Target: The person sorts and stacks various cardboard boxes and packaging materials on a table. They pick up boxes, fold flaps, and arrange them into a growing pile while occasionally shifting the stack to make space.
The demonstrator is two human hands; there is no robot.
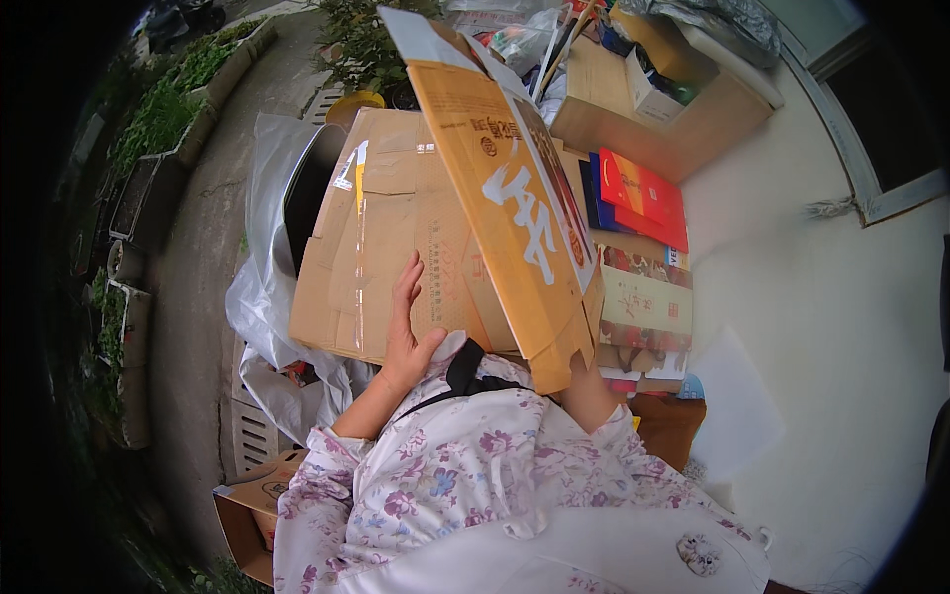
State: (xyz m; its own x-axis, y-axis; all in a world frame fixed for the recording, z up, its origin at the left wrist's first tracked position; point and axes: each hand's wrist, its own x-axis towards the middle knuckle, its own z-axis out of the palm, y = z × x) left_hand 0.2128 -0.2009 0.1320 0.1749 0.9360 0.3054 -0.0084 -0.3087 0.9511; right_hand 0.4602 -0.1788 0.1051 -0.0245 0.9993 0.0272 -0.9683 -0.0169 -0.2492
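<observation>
A yellow-orange printed cardboard sheet (486,178), flattened and with a grey-white upper flap, stands tilted in front of me. Behind its lower right end is my right hand (582,371); only the wrist and forearm show clearly, and its fingers are hidden. My left hand (408,327) is raised with the thumb apart from the fingers, nothing in it, over the large brown flattened cardboard (386,223). That brown cardboard lies before my body, with strips of clear tape and print on it.
Red and blue folders (646,197) and a floral-printed box (642,297) lie at the right by the white wall. A wooden box (631,111) stands behind. White plastic sheeting (260,297) hangs at the left. An open carton (249,512) is at the lower left.
</observation>
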